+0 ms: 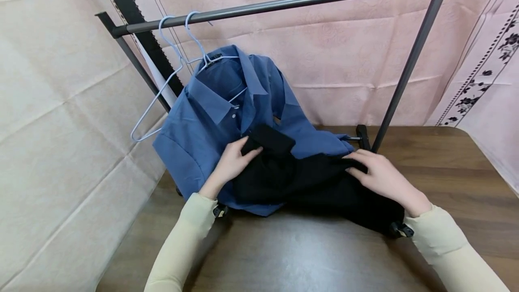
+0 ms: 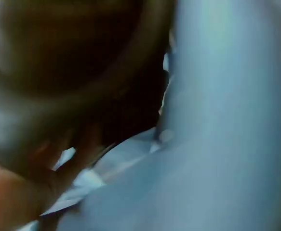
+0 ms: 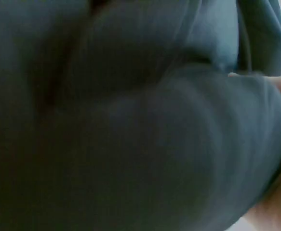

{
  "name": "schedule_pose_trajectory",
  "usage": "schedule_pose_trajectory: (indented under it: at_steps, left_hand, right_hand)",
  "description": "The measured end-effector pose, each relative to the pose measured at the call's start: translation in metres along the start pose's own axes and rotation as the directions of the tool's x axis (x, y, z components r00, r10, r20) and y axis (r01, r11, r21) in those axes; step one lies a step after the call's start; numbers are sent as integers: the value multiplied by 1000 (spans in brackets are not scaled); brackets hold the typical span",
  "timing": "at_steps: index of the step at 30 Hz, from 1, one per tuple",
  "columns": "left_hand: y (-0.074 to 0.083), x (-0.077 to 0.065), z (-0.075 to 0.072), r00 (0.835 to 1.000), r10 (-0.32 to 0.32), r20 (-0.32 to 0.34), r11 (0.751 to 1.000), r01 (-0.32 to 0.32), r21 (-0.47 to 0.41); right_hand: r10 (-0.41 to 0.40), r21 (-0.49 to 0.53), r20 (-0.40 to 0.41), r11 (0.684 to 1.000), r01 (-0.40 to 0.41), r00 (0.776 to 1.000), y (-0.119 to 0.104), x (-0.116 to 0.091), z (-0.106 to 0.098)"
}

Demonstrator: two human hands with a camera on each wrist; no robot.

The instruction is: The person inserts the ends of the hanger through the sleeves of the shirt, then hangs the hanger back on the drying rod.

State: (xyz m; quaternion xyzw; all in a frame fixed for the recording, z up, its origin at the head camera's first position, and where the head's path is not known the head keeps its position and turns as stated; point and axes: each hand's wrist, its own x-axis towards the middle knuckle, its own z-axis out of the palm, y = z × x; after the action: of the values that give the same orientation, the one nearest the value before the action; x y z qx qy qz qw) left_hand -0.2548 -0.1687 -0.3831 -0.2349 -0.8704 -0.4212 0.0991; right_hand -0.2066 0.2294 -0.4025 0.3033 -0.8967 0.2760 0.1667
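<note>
Cream sleeves (image 1: 182, 238) nearest cam, at 7 and 4 o'clock, over brown wood-grain table (image 1: 308, 256). L to R: bare light-blue hanger (image 1: 161, 90) at 10, hooked on grey rail (image 1: 284, 6) running across 12; beside it, 2nd hanger (image 1: 196, 41) inside blue collared shirt (image 1: 198, 134). Dark neck label (image 1: 212, 60) at 11, writing too small to read. L hand (image 1: 232, 160) at 7–8: thumb & fingers pinch black garment (image 1: 312, 181) by a folded flap. Said garment lies approx 4–5, bunched over shirt's lower front, stretching toward R wrist. R hand (image 1: 381, 175) at 4: thumb & fingers pinch its upper edge. Far R, approx 3: pink curtain w/ black floral border (image 1: 470, 102). Wrist cams blurry.
</note>
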Motion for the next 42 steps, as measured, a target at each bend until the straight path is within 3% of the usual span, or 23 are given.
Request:
schedule_pose_trajectory:
  at_steps: [3, 5, 7, 11, 15, 17, 18, 20, 21, 24, 26, 28, 32, 35, 37, 40, 42]
  left_hand:
    - [11, 1, -13, 983, 29, -180, 999, -36, -34]
    - [22, 1, -23, 951, 57, -304, 996, -73, -41]
    - [33, 2, -32, 905, 92, -415, 991, -124, -51]
    - [58, 3, -52, 793, 145, -591, 975, -217, -53]
    - [86, 6, -73, 634, 147, -759, 949, -306, -71]
    - [98, 8, -82, 555, 150, -818, 924, -374, -84]
    - [104, 9, -86, 523, 155, -838, 906, -414, -91]
    - [114, 9, -91, 486, 169, -857, 874, -476, -98]
    - [119, 9, -92, 479, 174, -860, 864, -494, -100]
    - [128, 7, -89, 486, 189, -853, 866, -492, -88]
    - [131, 6, -81, 515, 212, -831, 881, -469, -66]
    - [132, 6, -70, 559, 244, -792, 897, -441, -35]
    - [129, 11, -37, 689, 318, -651, 914, -406, 17]
    - [120, 16, -4, 796, 361, -486, 920, -390, 44]
    - [111, 18, 19, 857, 374, -355, 924, -376, 68]
    - [96, 15, 53, 931, 337, -139, 941, -327, 90]
    - [86, 11, 72, 961, 277, 16, 952, -277, 128]
  right_hand:
    - [3, 1, -133, 1000, -3, 991, -1, 1, -19]
    - [21, 7, -215, 1000, -20, 976, -1, 1, -31]
    - [65, 16, -294, 998, -63, 954, -1, 1, -42]
    - [159, 63, -431, 987, -146, 888, 3, -3, -56]
    - [250, 165, -540, 968, -190, 804, 7, -8, -63]
    - [288, 203, -565, 957, -208, 773, 9, -10, -64]
    - [304, 220, -569, 952, -215, 764, 9, -10, -64]
    - [314, 226, -556, 948, -224, 769, 10, -10, -63]
    - [316, 229, -544, 947, -225, 777, 10, -9, -62]
    - [327, 225, -481, 943, -245, 813, 13, -7, -54]
    - [343, 211, -415, 937, -277, 843, 16, -7, -46]
    - [360, 194, -334, 931, -311, 871, 19, -7, -38]
    - [358, 163, -187, 930, -330, 915, 28, -6, -19]
    - [329, 154, -122, 938, -309, 936, 33, -7, -8]
    - [315, 147, -92, 942, -300, 944, 35, -8, -2]
    - [317, 143, -46, 941, -308, 947, 35, -11, 4]
    - [321, 144, -12, 938, -316, 947, 35, -12, 6]
